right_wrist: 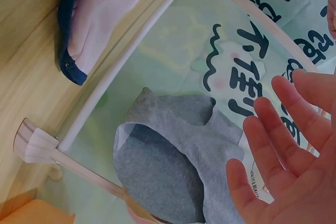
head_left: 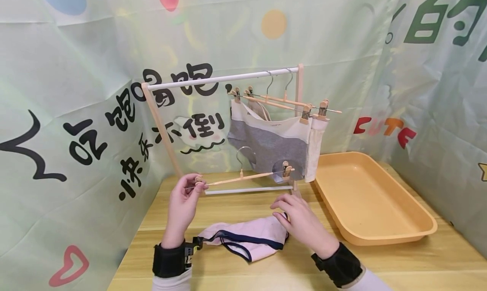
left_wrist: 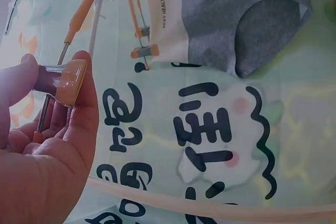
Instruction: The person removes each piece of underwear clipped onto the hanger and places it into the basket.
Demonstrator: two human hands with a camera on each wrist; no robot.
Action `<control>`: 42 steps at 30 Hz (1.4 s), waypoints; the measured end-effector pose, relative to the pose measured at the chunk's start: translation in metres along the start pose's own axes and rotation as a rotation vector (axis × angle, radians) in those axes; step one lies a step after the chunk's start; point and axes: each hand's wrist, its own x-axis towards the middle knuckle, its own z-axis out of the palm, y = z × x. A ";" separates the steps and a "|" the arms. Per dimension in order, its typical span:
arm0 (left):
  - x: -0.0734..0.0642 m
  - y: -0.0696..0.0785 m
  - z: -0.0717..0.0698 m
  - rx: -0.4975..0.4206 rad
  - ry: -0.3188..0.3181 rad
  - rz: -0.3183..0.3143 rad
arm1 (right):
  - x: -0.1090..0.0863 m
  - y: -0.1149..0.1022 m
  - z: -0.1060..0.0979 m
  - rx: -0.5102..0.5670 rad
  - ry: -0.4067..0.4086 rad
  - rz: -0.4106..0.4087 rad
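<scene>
My left hand (head_left: 183, 204) pinches a clip (left_wrist: 71, 83) at the left end of a wooden clip hanger (head_left: 243, 178), holding it up in front of the rack. The hanger's hook points up, and its other clip (head_left: 287, 169) is at the right end with no garment in it. My right hand (head_left: 304, 218) is held above the table with fingers spread and nothing in them, near the right end of a pair of pink underpants (head_left: 262, 230) with navy trim. In the right wrist view, its fingertips (right_wrist: 283, 85) show apart from the grey underpants (right_wrist: 157, 156) behind.
A small rack with a white rail (head_left: 224, 77) stands at the back. On its right side hang two clip hangers, one bearing grey-and-white underpants (head_left: 274, 143), with another light garment (head_left: 316, 151) behind. An orange tray (head_left: 380, 198) sits on the table (head_left: 152, 248) at right.
</scene>
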 end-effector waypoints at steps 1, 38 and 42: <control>0.000 0.000 -0.001 0.002 0.005 0.003 | 0.000 0.000 0.000 0.000 -0.001 -0.001; 0.003 0.004 -0.013 0.011 0.242 0.040 | -0.005 -0.003 0.016 -0.004 -0.027 -0.067; 0.003 0.004 -0.013 0.023 0.260 0.051 | -0.005 -0.003 0.017 0.000 -0.029 -0.071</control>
